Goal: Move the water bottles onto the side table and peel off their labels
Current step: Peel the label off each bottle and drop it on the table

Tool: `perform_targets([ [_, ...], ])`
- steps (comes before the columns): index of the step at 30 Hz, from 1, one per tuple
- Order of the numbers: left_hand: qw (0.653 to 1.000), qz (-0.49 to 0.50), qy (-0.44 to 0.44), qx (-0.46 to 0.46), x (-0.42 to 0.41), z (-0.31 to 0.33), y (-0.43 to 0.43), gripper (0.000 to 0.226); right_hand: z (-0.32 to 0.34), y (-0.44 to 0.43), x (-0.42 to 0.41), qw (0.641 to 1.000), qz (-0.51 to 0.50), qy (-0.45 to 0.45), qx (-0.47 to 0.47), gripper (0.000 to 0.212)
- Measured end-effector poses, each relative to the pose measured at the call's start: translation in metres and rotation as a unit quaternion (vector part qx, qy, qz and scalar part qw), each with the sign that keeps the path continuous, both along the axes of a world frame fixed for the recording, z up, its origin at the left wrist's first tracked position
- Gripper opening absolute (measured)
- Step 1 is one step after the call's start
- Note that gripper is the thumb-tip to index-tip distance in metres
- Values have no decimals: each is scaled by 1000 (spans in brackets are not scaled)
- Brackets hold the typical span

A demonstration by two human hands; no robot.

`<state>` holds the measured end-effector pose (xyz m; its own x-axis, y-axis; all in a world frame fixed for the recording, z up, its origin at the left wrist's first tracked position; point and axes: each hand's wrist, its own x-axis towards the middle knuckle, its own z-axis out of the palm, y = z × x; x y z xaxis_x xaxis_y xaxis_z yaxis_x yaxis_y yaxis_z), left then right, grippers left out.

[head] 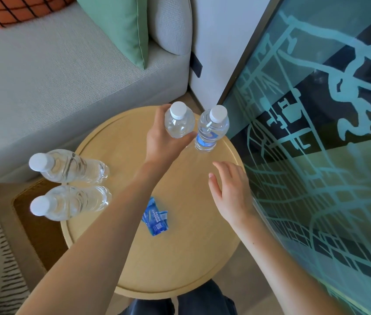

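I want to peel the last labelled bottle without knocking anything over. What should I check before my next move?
1. Left hand grip on the held bottle: ok, fingers curl round it.
2. Held bottle stripped: ok, no label shows on it.
3. Right hand free: ok, open and holding nothing.
4. Labelled bottle ready: ok, upright on the side table, blue label on.
5. Gap between held bottle and labelled bottle: cannot tell, they look very close.
6. Bare bottles and peeled labels out of the way: ok, bottles at the left rim, labels near the middle.
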<state>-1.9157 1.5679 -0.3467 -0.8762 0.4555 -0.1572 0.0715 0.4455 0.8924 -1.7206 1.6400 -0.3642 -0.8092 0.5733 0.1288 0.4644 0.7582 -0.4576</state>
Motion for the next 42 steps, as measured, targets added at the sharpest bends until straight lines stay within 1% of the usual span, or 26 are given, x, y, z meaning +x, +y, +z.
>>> perform_targets([
  [6,999,7,36,-14,9,8,-17,62,4,-13,14,1000,9,-14,-2,26],
  [12,999,7,11,-48,34,23,-55,62,18,-34,29,999,12,-39,-2,26],
  [17,998,-8,10,-57,52,63,-84,63,49,-55,40,998,23,-50,-14,28],
  [20,998,-23,26,-51,57,104,-99,64,80,-73,44,998,25,-48,-25,28],
  [23,998,-42,28,-44,59,147,-113,68,116,-90,47,999,15,-23,-33,28],
  [26,998,-52,29,-34,63,192,-127,63,151,-103,50,999,6,0,-49,29],
  [29,997,-70,33,-20,68,237,-141,60,181,-113,51,997,4,24,-77,28],
  [31,996,-81,39,-13,70,266,-150,61,199,-118,51,992,7,43,-119,30],
  [33,994,-96,51,3,72,294,-157,60,217,-122,50,986,11,51,-160,37],
  [35,991,-111,76,21,73,323,-163,59,233,-124,49,982,23,62,-179,45],
  [39,985,-128,93,67,74,375,-170,62,265,-122,42,970,40,114,-210,57],
  [40,984,-128,98,77,73,388,-172,61,274,-121,40,967,45,127,-217,57],
  [41,982,-128,105,86,72,399,-172,57,283,-119,38,963,52,140,-225,50],
  [42,981,-129,111,98,70,409,-172,53,293,-117,35,959,58,156,-231,36],
])
